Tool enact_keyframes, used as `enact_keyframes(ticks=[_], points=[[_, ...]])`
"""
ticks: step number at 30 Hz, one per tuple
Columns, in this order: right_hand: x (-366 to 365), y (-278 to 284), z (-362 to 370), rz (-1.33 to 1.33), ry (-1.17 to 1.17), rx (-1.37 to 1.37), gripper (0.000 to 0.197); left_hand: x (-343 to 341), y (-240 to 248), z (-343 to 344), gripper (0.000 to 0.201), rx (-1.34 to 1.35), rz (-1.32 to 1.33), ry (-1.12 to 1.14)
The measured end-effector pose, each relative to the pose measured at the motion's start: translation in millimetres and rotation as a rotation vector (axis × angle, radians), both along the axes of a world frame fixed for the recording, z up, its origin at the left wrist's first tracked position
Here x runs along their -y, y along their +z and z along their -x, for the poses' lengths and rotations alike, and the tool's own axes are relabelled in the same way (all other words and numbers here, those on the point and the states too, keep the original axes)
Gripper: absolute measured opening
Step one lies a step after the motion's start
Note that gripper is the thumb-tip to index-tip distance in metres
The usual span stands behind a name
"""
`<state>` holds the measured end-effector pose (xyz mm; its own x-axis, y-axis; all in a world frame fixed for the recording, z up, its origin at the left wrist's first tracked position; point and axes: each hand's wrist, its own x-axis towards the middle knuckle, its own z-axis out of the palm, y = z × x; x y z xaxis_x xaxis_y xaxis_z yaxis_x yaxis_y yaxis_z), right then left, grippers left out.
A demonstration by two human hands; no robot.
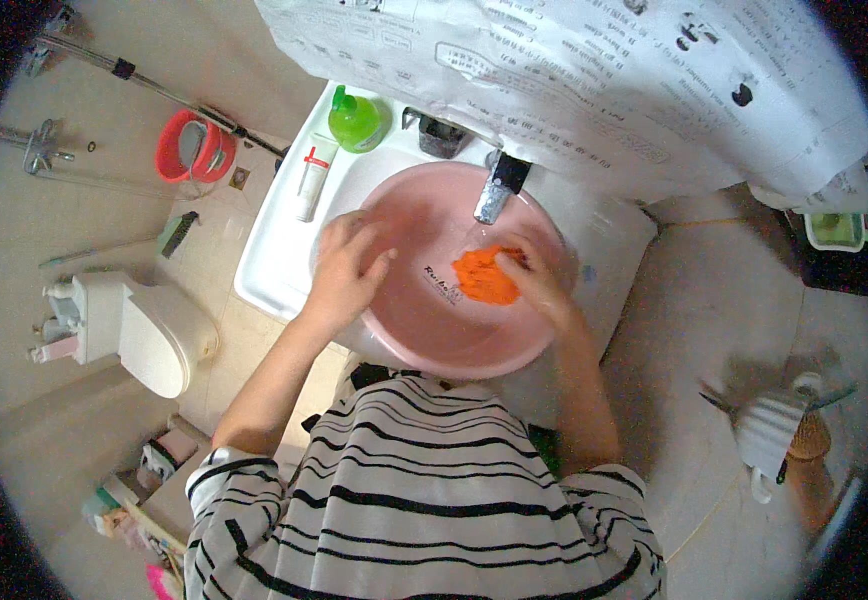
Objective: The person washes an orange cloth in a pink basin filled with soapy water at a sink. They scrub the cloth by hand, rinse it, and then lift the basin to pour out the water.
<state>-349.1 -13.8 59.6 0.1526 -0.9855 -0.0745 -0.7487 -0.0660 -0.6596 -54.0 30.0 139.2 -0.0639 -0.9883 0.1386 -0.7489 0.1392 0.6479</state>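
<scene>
A pink plastic basin [424, 345] sits on the white washbasin, under a chrome faucet [494, 190]. Inside its right half my right hand [534, 275] grips a crumpled orange cloth [484, 277], thumb and fingers closed on the fabric. On the basin's left rim rests my left hand [349, 265], its fingers apart and the thumb stretched toward the inside; it holds nothing. Whether there is water in the basin is hard to make out.
A green pump bottle [356, 122] and a white tube [314, 180] stand and lie on the sink's left ledge [272, 240]. Printed paper sheets [594, 90] cover the wall area beyond the faucet. To the left are a toilet [164, 335] and a red bucket [169, 150].
</scene>
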Motion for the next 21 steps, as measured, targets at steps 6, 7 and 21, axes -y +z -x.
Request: enact_keyframes(ticks=[6,7,21], points=[[22.1,2.1,-13.8,-0.115,-0.101,0.236,0.026,33.9,-23.4,36.9,0.026,0.095,-0.327,-0.253],[25.8,12.7,-18.2,-0.25,-0.141,0.462,0.026,39.5,-27.5,43.9,0.026,0.157,-0.436,-0.289],[34.1,-76.9,9.5,-0.396,-0.019,0.157,0.022,76.4,-186.4,132.5,0.045,0.014,-0.606,0.044]])
